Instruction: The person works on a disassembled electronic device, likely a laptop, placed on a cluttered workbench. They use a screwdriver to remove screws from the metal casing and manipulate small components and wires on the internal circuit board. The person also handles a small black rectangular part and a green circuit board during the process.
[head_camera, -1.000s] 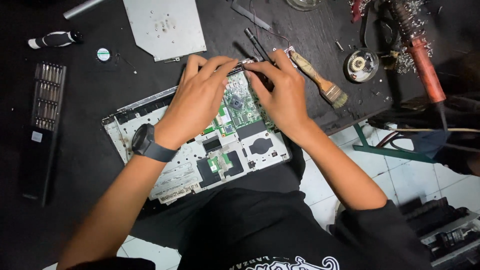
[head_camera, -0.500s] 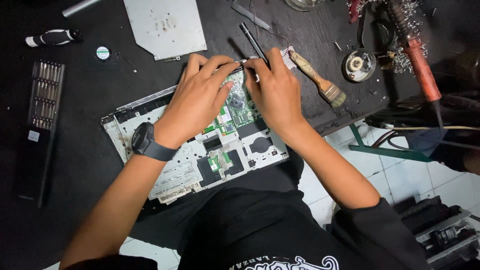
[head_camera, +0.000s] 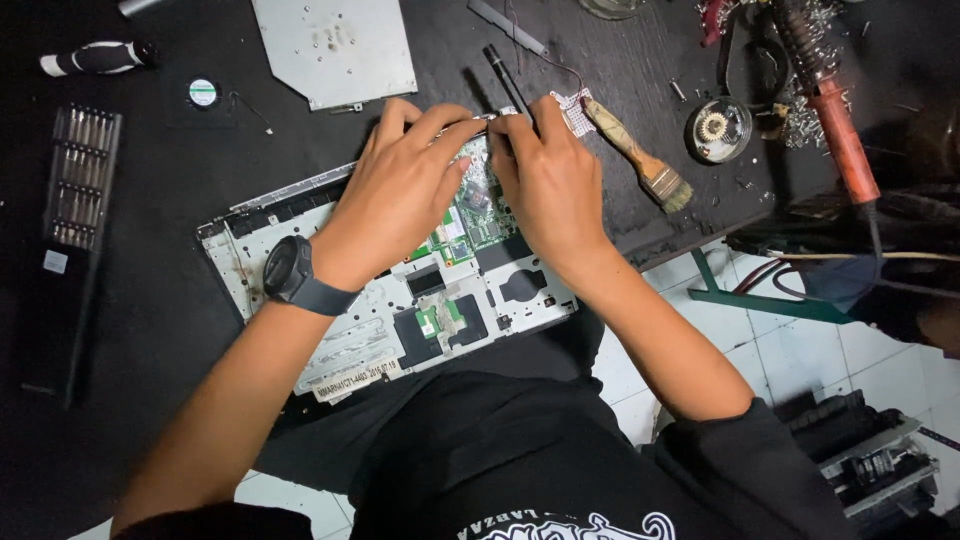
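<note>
An opened laptop base (head_camera: 350, 340) lies on the black worktop with its green circuit board (head_camera: 470, 215) exposed. My left hand (head_camera: 400, 195), with a dark watch on the wrist, rests over the board. My right hand (head_camera: 545, 185) sits beside it. The fingertips of both hands meet at the base's far edge, pinching a thin pale strip (head_camera: 492, 118) there. My hands hide what lies under the fingers.
A grey metal cover plate (head_camera: 335, 45) lies beyond the laptop, and a rack of screwdriver bits (head_camera: 80, 180) sits at the left. A black pen-like tool (head_camera: 505, 75), a wooden brush (head_camera: 640, 160), a round tin (head_camera: 718, 128) and a red-handled soldering iron (head_camera: 835, 130) are at the right. The worktop ends over a tiled floor.
Both hands stay at the far edge of the laptop base, with only slight finger shifts. The view has drifted a little.
</note>
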